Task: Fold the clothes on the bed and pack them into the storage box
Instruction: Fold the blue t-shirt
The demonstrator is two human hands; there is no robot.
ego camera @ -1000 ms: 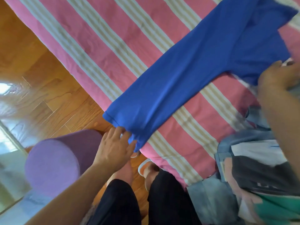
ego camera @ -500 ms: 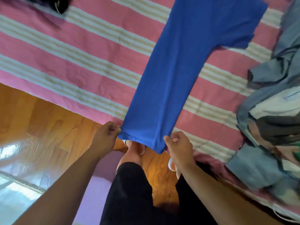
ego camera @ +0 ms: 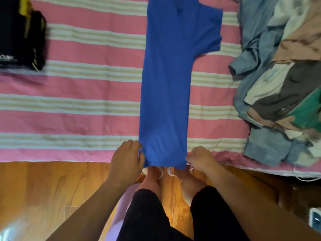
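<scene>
A blue T-shirt, folded lengthwise into a long strip, lies across the pink striped bed with its hem hanging just over the near edge. My left hand pinches the hem's left corner. My right hand pinches the right corner. A sleeve sticks out to the right near the top. No storage box is in view.
A pile of unfolded clothes in blue, grey, beige and green covers the bed's right side. A black garment with yellow trim lies at the far left. Wooden floor runs below the bed edge, where my legs stand.
My right hand came down from the shirt's upper part to its hem. The view swung round, so the shirt now runs straight away from me, both hands at its bottom corners.
</scene>
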